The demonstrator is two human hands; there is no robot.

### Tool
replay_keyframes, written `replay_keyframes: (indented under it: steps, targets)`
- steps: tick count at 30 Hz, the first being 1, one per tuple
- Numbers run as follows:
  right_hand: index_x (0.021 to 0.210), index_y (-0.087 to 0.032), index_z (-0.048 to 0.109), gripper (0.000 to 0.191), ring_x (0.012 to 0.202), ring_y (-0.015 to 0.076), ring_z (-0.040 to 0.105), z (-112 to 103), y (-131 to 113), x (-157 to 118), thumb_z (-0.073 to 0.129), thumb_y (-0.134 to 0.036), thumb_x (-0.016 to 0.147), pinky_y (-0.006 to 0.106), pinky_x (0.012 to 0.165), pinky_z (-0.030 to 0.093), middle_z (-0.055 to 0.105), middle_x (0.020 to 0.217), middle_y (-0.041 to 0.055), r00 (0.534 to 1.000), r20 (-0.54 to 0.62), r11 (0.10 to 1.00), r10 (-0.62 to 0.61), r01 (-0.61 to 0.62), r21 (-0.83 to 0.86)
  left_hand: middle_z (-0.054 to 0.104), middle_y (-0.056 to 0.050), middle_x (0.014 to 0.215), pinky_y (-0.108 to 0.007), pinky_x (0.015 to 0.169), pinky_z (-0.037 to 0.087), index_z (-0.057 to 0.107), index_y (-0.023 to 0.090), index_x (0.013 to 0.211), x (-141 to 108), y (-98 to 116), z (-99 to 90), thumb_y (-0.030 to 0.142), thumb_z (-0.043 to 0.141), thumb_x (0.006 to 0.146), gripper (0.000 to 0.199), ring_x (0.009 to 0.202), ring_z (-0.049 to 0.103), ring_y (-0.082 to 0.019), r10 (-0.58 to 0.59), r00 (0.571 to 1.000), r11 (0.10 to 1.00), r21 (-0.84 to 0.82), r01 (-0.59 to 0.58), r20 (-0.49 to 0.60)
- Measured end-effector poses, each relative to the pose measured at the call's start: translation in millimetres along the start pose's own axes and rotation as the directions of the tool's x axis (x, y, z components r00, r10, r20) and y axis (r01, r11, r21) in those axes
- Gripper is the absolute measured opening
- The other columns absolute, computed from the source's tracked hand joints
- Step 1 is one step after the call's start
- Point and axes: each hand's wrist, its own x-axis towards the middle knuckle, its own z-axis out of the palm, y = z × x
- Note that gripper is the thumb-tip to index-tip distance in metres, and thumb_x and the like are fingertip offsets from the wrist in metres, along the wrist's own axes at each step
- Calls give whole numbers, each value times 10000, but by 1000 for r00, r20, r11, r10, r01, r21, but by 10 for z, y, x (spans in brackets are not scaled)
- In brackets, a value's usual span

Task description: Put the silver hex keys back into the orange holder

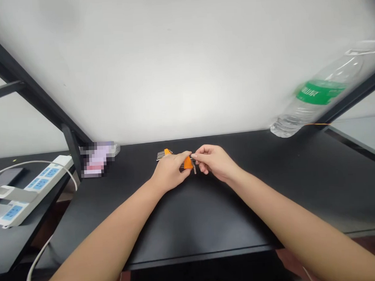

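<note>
Head view, left hand point(170, 170) clasping orange holder point(188, 162), right hand point(215, 161) pinching metal key point(193, 158)

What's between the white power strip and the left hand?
Head view: part of a white cable, a black frame leg, a purplish item too pixelated to identify, then black tabletop up to the left hand.

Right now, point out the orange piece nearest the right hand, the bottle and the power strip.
Orange piece point(188, 163): head view, exposed face.
Bottle point(321, 92): head view, green label.
Power strip point(40, 184): head view, a blue socket.
</note>
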Motion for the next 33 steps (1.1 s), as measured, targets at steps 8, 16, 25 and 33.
replay_keyframes:
  steps: [8,16,25,33]
  targets:
    - [1307,-223,707,453,411,90,454,137,-8,-185,706,-454,917,222,366,324,605,643,-21,980,146,987,137,-146,60,776,-33,1170,-408,973,540,613,262,1381,-26,-124,81,297,669,891,495,980,735,-240,-136,989,989,50,139,-60]
    - [1365,-291,703,412,567,135,598,-124,-12,-132,606,-335,968,283,608,492,699,743,-6,979,189,711,-83,191,-677,769,-30,1204,-364,914,566,611,260,1405,-16,-121,60,365,670,895,524,1001,738,-232,-142,989,990,-20,143,40]
    - [909,-207,745,136,842,171,632,-526,62,117,613,-180,918,277,757,464,680,996,65,951,266,203,-160,295,-934,785,2,1087,-343,851,573,609,278,1409,-8,-115,23,386,667,883,540,922,735,-218,-192,976,977,-69,200,98]
    - [782,-189,658,101,702,174,579,-363,-41,-4,607,-136,852,305,599,369,667,909,84,971,227,-7,-79,227,-974,764,-10,1214,-352,881,590,596,284,1418,-18,-141,69,375,674,894,538,1017,733,-228,-133,986,986,-87,142,100]
